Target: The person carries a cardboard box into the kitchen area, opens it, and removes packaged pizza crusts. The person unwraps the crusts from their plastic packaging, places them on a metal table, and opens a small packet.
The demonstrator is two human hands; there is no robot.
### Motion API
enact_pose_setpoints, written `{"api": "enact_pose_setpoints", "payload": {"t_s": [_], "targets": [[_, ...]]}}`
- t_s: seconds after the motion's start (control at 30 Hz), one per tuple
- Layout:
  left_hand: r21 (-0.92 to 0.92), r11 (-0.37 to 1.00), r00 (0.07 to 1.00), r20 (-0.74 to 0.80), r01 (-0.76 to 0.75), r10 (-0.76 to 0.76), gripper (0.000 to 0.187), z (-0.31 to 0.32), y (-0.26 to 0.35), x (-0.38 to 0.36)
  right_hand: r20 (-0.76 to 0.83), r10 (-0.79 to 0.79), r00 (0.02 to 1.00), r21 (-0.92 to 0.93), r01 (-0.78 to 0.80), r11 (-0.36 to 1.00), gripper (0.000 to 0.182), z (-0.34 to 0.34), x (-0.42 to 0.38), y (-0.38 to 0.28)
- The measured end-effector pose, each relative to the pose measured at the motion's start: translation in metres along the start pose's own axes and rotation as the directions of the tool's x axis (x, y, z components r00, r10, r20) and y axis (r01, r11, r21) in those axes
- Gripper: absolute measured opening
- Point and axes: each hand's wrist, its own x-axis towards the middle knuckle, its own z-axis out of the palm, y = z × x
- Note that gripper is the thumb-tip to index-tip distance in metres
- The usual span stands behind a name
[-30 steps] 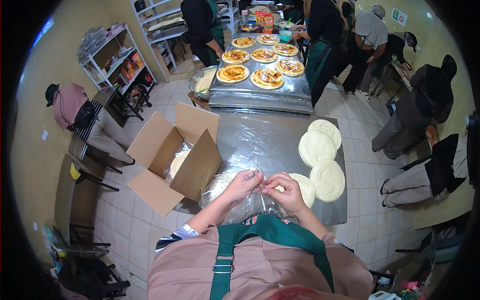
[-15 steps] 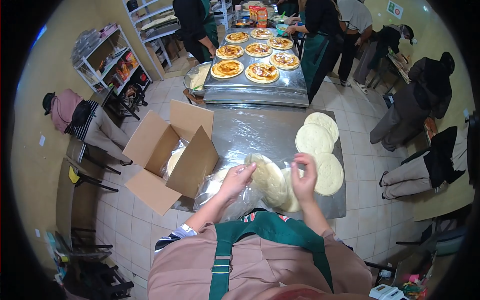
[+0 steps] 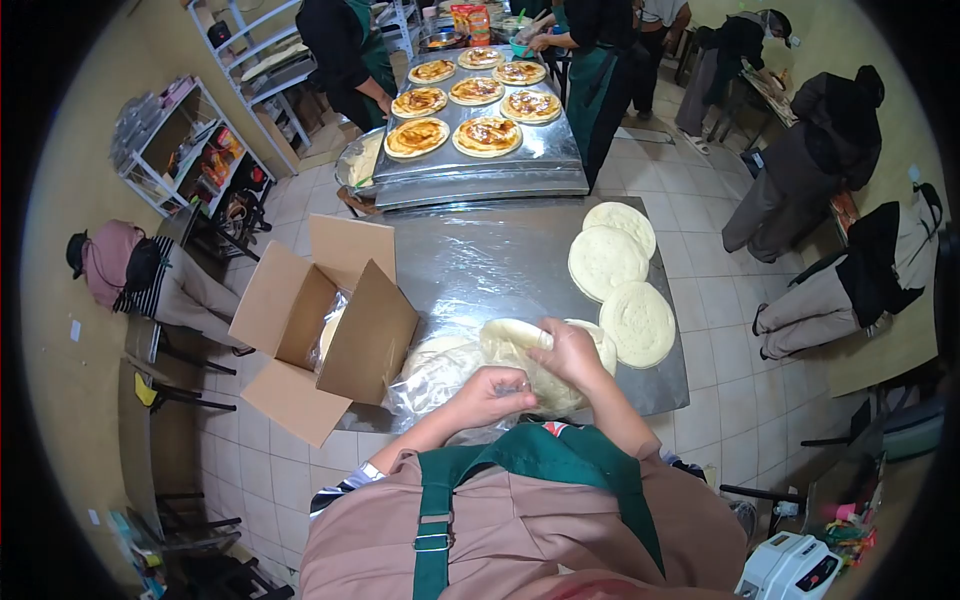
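Head view: left hand [image 3: 495, 392] is closing its fingers and appears to be pinching crumpled clear plastic film [image 3: 440, 385]; exact contact is hard to tell. Right hand [image 3: 572, 352] is clamping thumb and fingers on the edge of a pale round flatbread [image 3: 508, 334], which is tilting above the near edge of the grey metal table [image 3: 450, 270], partly behind film.

Change: right hand is now gripping the round, versus hanging apart from it half a second ago. Reads as both hands sharing control of bread and film.

Open brown cardboard box [image 3: 372, 335] is sitting left, a wrapped round inside. Three pale rounds [image 3: 608, 263] are overlapping at right; another [image 3: 601, 343] is lying just beside right hand. Sauced rounds [image 3: 487, 136] are resting on the far metal surface [image 3: 540, 165].
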Motion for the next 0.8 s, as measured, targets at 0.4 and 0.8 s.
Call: {"api": "enact_pose_setpoints", "payload": {"t_s": [0.4, 0.8], "targets": [[0.079, 0.995, 0.724, -0.689, 0.068, 0.005, 0.032, -0.057, -0.005, 0.004, -0.156, -0.098, 0.983, 0.476, 0.162, 0.865, 0.023, -0.121, -0.049, -0.006], [0.417, 0.847, 0.775, -0.393, -0.330, 0.496, 0.021, -0.037, 0.060, -0.004, 0.228, -0.215, 0.950, 0.734, -0.022, 0.678, 0.029, -0.087, -0.046, 0.023]]}}
